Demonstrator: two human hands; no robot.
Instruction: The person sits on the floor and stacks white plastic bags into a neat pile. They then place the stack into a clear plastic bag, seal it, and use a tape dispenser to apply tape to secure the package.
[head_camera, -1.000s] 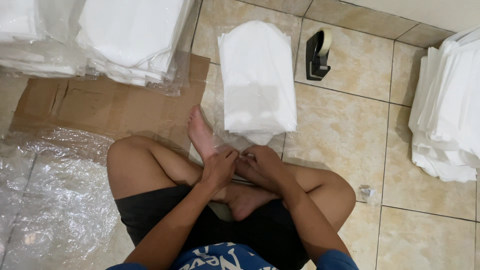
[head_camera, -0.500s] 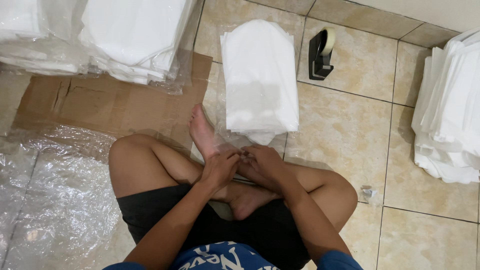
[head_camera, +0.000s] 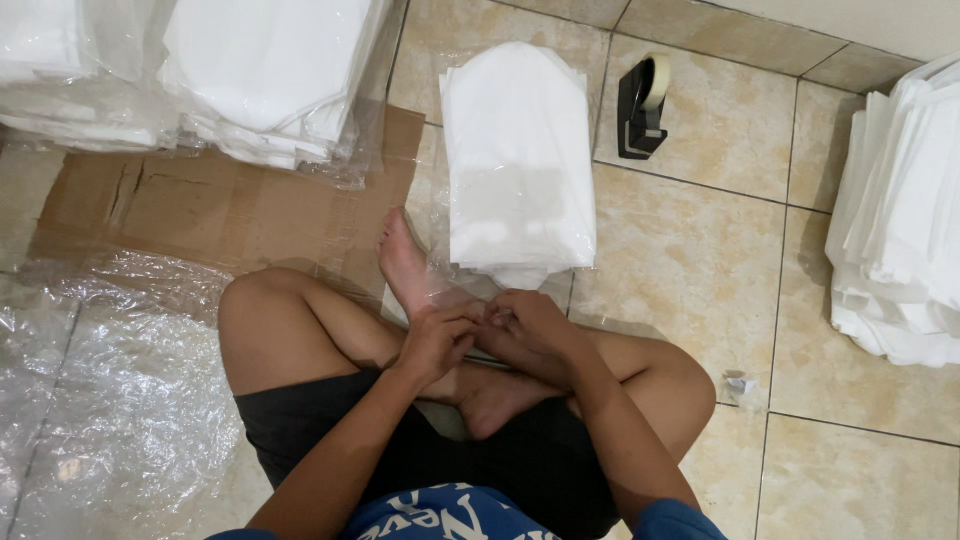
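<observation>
Bagged stack (head_camera: 518, 170) of white folded cloth lies on the tile floor (head_camera: 700, 250) at 12 o'clock from the hands, near end just beyond them. Left hand (head_camera: 437, 340) and right hand (head_camera: 528, 325) meet over the crossed legs, fingers curled and pressed together; what they pinch cannot be made out. Tape dispenser (head_camera: 640, 105) at 1 o'clock. Cardboard (head_camera: 200, 210) at 10 o'clock. Loose plastic sheet (head_camera: 110, 400) at 8 o'clock. More white stacks (head_camera: 900, 220) at 3 o'clock.
</observation>
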